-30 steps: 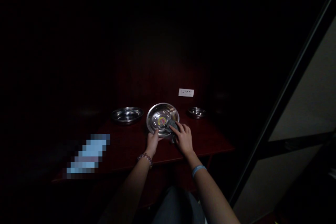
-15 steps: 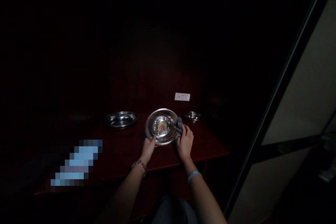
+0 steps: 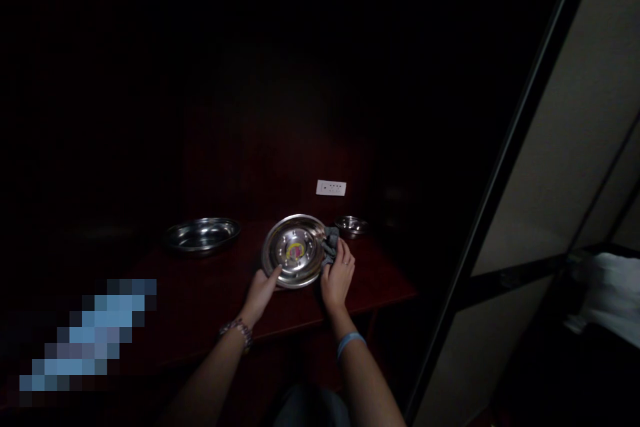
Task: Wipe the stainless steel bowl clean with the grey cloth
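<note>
A round steel plate (image 3: 295,251) with a yellow and pink sticker at its centre is tilted up above the dark red table (image 3: 215,307). My left hand (image 3: 261,293) grips its lower left rim, thumb on the inner face. In my right hand (image 3: 339,277) is a crumpled grey cloth (image 3: 330,245), pressed against the plate's right rim. A larger steel dish (image 3: 204,235) lies on the table to the left. Behind my right hand sits a small steel bowl (image 3: 351,225).
A white socket panel (image 3: 331,188) is on the dark back wall. At the table's left front lies a blurred-out bluish patch (image 3: 95,333). A dark-framed pale panel (image 3: 560,147) slants up on the right, with a white item (image 3: 615,293) beyond it.
The view has shifted to the right, so the table's things appear further left. Both hands still hold the plate and the cloth at the right rim. More of the white item shows.
</note>
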The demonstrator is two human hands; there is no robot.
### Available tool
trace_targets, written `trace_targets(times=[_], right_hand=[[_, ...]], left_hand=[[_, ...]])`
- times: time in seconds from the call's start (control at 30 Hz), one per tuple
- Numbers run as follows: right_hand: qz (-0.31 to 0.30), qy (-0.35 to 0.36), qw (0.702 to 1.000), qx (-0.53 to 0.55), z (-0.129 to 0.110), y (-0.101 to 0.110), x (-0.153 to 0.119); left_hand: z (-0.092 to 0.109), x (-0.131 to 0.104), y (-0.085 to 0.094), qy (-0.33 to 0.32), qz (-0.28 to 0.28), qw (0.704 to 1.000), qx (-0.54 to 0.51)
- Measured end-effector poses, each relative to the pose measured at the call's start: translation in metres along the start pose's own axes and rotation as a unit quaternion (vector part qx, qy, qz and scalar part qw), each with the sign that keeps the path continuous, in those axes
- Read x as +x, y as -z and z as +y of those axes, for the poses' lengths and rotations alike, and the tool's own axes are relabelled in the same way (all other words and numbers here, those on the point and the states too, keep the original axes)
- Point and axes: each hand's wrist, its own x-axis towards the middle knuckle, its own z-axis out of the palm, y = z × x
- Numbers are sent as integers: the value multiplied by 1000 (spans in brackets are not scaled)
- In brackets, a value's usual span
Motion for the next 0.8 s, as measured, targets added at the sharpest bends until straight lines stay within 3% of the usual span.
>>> trace_targets(times=[0.2, 0.43, 0.63, 0.8], right_hand=[[-71, 63, 992, -77, -8, 0, -1], [-111, 116, 986, -48, -4, -12, -3], [-146, 166, 975, -22, -11, 2, -2], [-213, 233, 949, -5, -20, 10, -1]], left_hand=[[5, -2, -3, 33, -70, 997, -24], [8, -3, -6, 29, -99, 995, -17], [6, -1, -4, 19, -123, 992, -14], [3, 2, -5, 19, -125, 992, -14]])
